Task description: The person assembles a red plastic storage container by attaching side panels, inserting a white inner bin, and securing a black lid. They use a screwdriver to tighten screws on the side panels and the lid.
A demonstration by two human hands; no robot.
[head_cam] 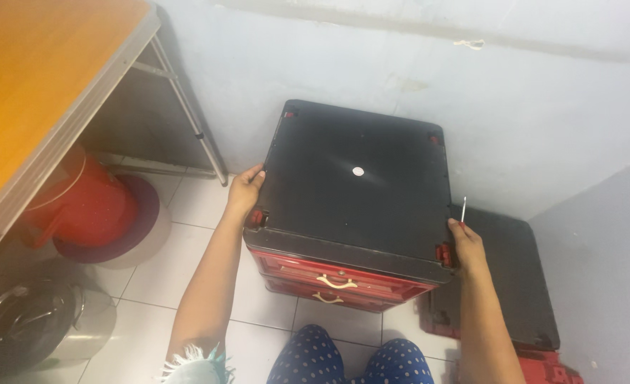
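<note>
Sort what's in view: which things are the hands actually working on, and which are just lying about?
In hand:
- black top panel, gripped by left hand and right hand
- red drawer unit beneath it
- thin tool in right hand

Lying about:
- second black panel on floor
- red bucket
- pot lid
- wooden table

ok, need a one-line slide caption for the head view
Both hands, left hand and right hand, grip opposite edges of a black top panel on a red drawer cabinet.
</note>
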